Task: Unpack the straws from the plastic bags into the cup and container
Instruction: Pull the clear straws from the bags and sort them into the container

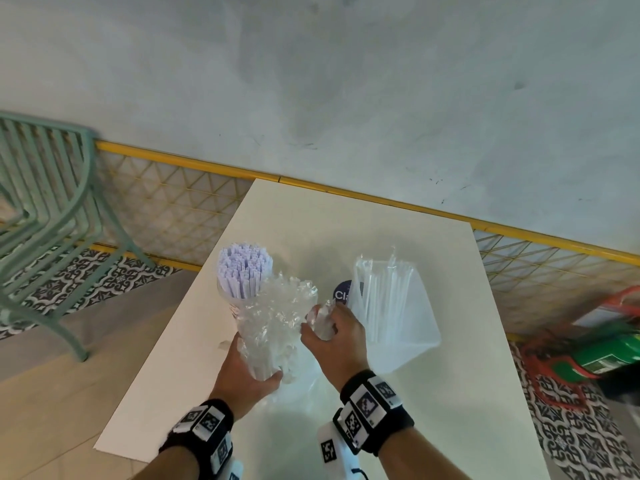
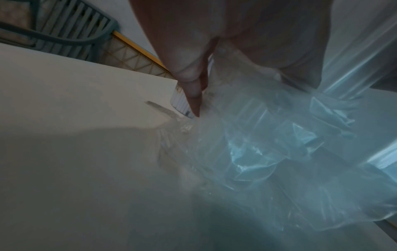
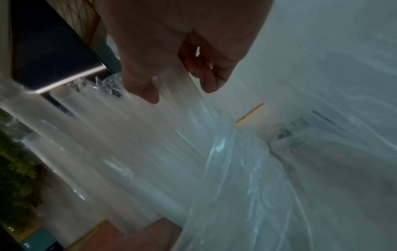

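A white desk (image 1: 450, 271) is set against a grey wall (image 1: 346, 81), edged by a yellow mesh rail (image 1: 180, 199); a green slatted chair (image 1: 45, 202) stands on patterned floor tiles (image 1: 100, 282) left of the desk. On the desk, a cup (image 1: 230, 304) holds white straws (image 1: 244, 271) upright. Right of the cup, clear straws (image 1: 384, 299) lean in a clear container (image 1: 415, 327), tips toward the wall. Between them, a crumpled plastic bag (image 1: 277, 317) of straws is held with its long axis upright: its lower end is gripped by the left hand (image 1: 242, 375), its top film pinched by the right hand (image 1: 337, 336).
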Demonstrator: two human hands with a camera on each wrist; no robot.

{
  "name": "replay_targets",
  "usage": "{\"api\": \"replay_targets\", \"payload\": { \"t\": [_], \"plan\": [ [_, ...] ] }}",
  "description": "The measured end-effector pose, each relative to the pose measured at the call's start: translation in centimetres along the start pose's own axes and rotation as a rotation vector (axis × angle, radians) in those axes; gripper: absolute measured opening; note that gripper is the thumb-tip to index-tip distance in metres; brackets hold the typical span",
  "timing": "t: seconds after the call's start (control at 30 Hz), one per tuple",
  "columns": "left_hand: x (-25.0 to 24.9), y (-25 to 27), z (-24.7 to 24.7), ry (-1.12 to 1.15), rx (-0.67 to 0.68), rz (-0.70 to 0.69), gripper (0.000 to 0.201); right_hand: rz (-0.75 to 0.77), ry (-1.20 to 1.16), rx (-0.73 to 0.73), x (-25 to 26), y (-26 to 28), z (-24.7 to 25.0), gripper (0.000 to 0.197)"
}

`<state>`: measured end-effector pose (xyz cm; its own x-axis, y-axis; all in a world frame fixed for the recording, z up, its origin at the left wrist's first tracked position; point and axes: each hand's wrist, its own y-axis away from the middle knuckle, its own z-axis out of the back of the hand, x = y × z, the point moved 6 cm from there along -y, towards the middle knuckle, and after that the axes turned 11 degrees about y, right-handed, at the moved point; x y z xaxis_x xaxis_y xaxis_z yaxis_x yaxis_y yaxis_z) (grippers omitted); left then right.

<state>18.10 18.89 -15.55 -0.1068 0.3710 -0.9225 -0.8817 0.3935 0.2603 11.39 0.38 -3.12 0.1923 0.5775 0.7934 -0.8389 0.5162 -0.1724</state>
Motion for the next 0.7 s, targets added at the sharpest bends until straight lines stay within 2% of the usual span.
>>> {"api": "replay_targets", "payload": {
  "t": [0.13, 0.3, 0.4, 0.47, 0.5, 0.57, 0.63, 0.7],
  "plan": [
    [-0.7, 0.6, -0.3, 0.065, -0.031, 0.0, 0.08, 0.005, 0.058, 0.001, -1.0, 0.6, -0.5, 0.039],
    [-0.8, 0.7, -0.6, 0.098, -0.057, -0.016, 0.091, -0.171, -0.042, 0.052, -2.5, 0.8, -0.7, 0.03],
    [-0.8, 0.8, -0.9, 0.092, -0.05, -0.006, 0.092, -0.277, -0.139, 0.088, -3.3, 1.5, -1.2, 0.028],
    [-0.9, 0.8, -1.1, 0.098, -0.063, -0.001, 0.088, -0.288, -0.103, 0.12, -3.4, 1.6, -1.5, 0.027],
    [-0.9, 0.9, -1.1, 0.092, -0.069, 0.005, 0.082, -0.241, -0.023, 0.118, -3.2, 1.5, -1.4, 0.027],
    [-0.8, 0.9, -1.1, 0.071, -0.073, 0.017, 0.072, -0.041, 0.097, 0.048, -2.1, 0.9, -0.8, 0.025],
    [-0.3, 0.9, -0.9, 0.07, -0.067, 0.038, 0.076, 0.109, 0.145, 0.012, -0.8, 0.5, -0.3, 0.022],
    [0.4, 0.7, -0.6, 0.053, -0.057, 0.055, 0.083, 0.186, 0.173, -0.027, 0.5, -0.1, 0.6, 0.022]
  ]
}}
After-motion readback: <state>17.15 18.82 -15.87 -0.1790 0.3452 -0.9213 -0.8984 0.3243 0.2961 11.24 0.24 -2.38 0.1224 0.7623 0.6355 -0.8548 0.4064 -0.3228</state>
